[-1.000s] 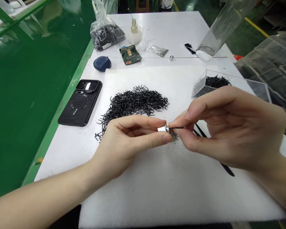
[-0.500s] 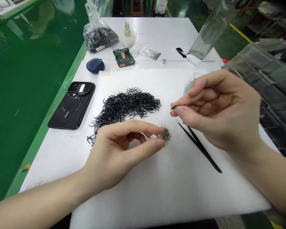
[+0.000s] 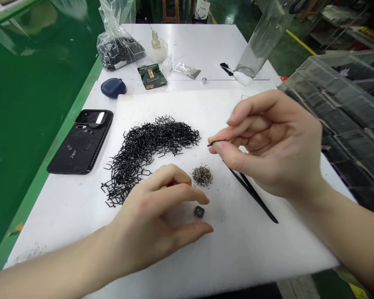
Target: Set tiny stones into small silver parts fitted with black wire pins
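Note:
My left hand is open, with thumb and forefinger spread either side of a small dark square block on the white mat. Between the thumb and forefinger of my right hand is a thin black bent piece, mostly covered by the fingertips. A small heap of metallic grains lies just beyond my left fingertips. Behind my left hand spreads a curved pile of black bent pieces. Black tweezers rest on the mat below my right hand, their tips partly hidden.
A black phone and a dark blue case lie at the left. Farther back are a bag of black pieces, a green packet, a small bottle and a tall clear cylinder. Stacked clear drawers stand at right.
My left hand has opened from a pinch on a small shiny object and lowered; the dark block now shows between its fingers. My right hand keeps its pinch. The view has shifted slightly.

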A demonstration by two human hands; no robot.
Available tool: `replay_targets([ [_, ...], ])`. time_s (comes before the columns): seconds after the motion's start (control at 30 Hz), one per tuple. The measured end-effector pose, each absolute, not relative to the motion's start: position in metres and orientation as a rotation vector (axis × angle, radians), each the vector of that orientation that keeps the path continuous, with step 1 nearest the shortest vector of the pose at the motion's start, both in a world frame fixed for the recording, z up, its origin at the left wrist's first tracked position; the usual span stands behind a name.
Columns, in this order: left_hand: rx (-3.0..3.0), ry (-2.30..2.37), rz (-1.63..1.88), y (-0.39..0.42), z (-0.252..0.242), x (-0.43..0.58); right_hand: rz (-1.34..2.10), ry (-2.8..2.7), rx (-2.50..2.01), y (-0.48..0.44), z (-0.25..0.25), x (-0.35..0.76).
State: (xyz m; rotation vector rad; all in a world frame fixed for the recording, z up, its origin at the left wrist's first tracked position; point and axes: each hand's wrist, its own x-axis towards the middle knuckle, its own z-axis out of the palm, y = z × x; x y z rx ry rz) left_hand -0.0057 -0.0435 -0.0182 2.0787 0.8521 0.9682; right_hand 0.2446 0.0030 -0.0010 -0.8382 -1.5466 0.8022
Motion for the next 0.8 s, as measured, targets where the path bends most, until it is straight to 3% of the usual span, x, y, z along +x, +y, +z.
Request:
replay_targets([
  [0.17, 1.917, 0.821, 1.109, -0.0412, -0.0075, -0.0118, 0.819, -1.548, -0.804, -0.0013, -0.0002, 0.2419],
  [0.8, 1.903, 0.821, 1.128, -0.0374, -0.0102, -0.0038, 0.863, -1.62, -0.759, -0.0037, 0.0021, 0.2429],
])
